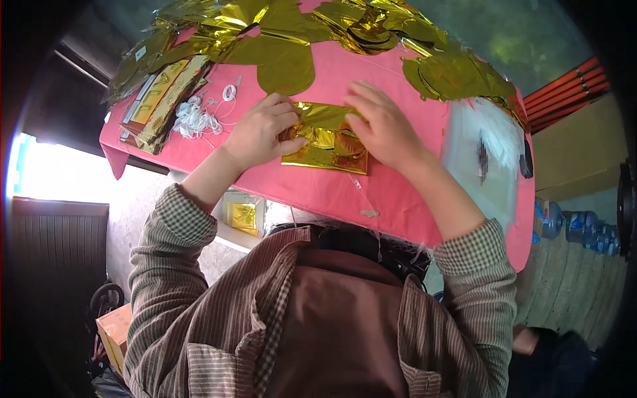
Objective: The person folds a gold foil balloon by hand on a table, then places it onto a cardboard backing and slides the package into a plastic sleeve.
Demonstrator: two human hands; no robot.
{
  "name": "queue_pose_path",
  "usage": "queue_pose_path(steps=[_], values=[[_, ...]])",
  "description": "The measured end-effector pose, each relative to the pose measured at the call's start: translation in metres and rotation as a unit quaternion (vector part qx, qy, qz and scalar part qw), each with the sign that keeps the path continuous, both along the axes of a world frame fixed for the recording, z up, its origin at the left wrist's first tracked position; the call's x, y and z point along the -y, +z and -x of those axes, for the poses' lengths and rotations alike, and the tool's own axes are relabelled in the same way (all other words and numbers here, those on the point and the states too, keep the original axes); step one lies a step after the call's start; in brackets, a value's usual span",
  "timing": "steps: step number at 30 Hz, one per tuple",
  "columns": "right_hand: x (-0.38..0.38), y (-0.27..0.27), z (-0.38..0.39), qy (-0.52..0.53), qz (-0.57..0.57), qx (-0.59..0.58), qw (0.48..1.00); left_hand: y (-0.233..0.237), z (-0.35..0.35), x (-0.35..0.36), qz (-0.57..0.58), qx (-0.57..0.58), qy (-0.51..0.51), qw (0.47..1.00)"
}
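Observation:
A folded gold foil balloon (325, 156) lies flat and creased on the pink tabletop in front of me, with its thin clear tail hanging toward the table's near edge. My left hand (264, 131) is at its left side, fingers curled and thumb pressed on the foil; part of the grip is hidden. On the right, my right hand (385, 129) rests against the upper right edge, its fingers stretched out and apart. Just beyond them lies a flat, rounded gold foil piece (286, 69).
More gold foil balloons (368, 30) cover the far side of the pink table (411, 205). White string (196, 118) and printed packets (162, 99) lie at left. Clear plastic bags (481, 152) are at right. Water bottles (580, 227) and a cardboard box (577, 149) stand beyond.

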State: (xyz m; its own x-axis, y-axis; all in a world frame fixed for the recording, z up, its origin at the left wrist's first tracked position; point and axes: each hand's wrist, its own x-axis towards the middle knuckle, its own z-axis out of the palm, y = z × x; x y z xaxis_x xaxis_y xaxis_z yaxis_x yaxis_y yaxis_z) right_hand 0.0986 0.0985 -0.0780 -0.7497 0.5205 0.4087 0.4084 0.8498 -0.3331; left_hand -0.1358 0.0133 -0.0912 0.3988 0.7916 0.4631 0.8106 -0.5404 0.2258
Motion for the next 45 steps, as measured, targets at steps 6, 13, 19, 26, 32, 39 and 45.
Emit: queue_pose_path(steps=[6, 13, 19, 26, 32, 39, 45], values=[[0.017, -0.031, 0.024, -0.013, 0.071, 0.094, 0.993, -0.001, 0.001, -0.002, -0.004, 0.008, -0.003, 1.000], [0.029, -0.043, 0.023, -0.039, 0.011, 0.150, 0.988, 0.000, 0.002, -0.001, -0.003, 0.008, -0.003, 1.000], [0.032, -0.043, 0.023, -0.045, -0.002, 0.145, 0.988, 0.000, 0.015, 0.006, 0.019, 0.091, -0.005, 0.996], [0.032, -0.041, 0.023, -0.039, -0.017, 0.148, 0.988, -0.004, 0.036, -0.003, 0.043, 0.163, 0.087, 0.982], [0.031, -0.039, 0.023, -0.041, -0.019, 0.161, 0.986, -0.009, 0.036, -0.028, 0.066, 0.147, 0.043, 0.986], [0.031, -0.040, 0.023, -0.037, -0.008, 0.142, 0.989, -0.008, 0.033, -0.035, 0.137, 0.154, 0.042, 0.978], [0.031, -0.040, 0.023, -0.038, -0.013, 0.134, 0.990, -0.010, 0.017, -0.030, 0.107, 0.150, 0.113, 0.976]])
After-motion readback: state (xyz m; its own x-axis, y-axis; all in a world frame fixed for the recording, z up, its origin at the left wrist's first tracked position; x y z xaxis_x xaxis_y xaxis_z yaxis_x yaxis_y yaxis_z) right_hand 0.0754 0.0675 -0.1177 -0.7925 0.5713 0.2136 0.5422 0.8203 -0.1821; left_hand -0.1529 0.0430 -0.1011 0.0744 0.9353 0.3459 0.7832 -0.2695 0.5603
